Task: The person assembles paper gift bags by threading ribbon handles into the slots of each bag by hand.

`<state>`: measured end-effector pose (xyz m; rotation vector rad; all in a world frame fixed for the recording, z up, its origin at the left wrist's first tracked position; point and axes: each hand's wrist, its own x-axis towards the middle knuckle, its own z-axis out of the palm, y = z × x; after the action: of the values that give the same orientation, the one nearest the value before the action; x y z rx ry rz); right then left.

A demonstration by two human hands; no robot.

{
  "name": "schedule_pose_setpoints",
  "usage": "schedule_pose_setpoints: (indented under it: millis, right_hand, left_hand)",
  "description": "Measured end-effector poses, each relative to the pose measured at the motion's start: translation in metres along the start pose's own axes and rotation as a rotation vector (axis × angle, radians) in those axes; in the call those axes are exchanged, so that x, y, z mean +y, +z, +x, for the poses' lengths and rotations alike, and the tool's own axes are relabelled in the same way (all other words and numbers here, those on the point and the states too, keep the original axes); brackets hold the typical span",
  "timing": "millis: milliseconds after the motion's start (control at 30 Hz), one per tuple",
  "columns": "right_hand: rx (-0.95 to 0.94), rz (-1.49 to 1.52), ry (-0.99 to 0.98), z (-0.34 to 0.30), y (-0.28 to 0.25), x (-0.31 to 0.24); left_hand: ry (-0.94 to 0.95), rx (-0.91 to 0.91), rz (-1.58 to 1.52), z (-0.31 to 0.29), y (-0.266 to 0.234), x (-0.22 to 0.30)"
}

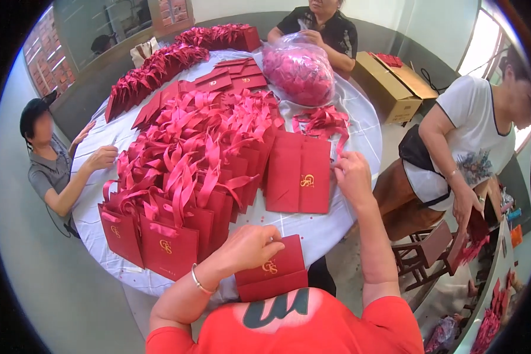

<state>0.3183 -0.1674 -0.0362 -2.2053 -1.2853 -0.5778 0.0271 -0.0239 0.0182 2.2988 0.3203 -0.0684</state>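
Observation:
A flat red paper bag (277, 280) with a gold mark lies at the table's near edge, close to my chest. My left hand (248, 251) is over its upper left part, fingers curled together; whether they pinch anything small is hidden. My right hand (355, 176) reaches out beside a stack of flat red bags (298, 171), its thumb and fingertips closed on the end of a pink ribbon (341, 138). That ribbon trails from a loose heap of ribbons (324, 121) behind the stack. Left of the stack, many red bags with ribbon handles (177, 236) stand upright in tight rows.
A round table (360, 112) with a white cloth carries everything. A clear plastic sack of pink ribbons (301, 68) sits at the back, near a person in black. More bags (141, 76) line the far left rim. Other people stand left and right. A cardboard box (389, 88) is behind.

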Motion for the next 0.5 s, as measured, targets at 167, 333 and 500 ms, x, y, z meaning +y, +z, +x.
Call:
schedule_pose_setpoints:
  millis: [167,333,500]
  right_hand:
    - [0.050,0.020,-0.032,-0.005,-0.003,0.000]
    - [0.176,0.223,0.026,-0.014,-0.015,-0.007]
    - [0.051,0.790,0.342,-0.035,-0.043,-0.038]
  left_hand:
    - [0.075,0.064,-0.007,0.005,0.007,-0.010]
    - [0.025,0.011,-0.080,0.005,0.008,-0.016]
    - [-0.080,-0.053,-0.225,0.007,0.010,-0.028]
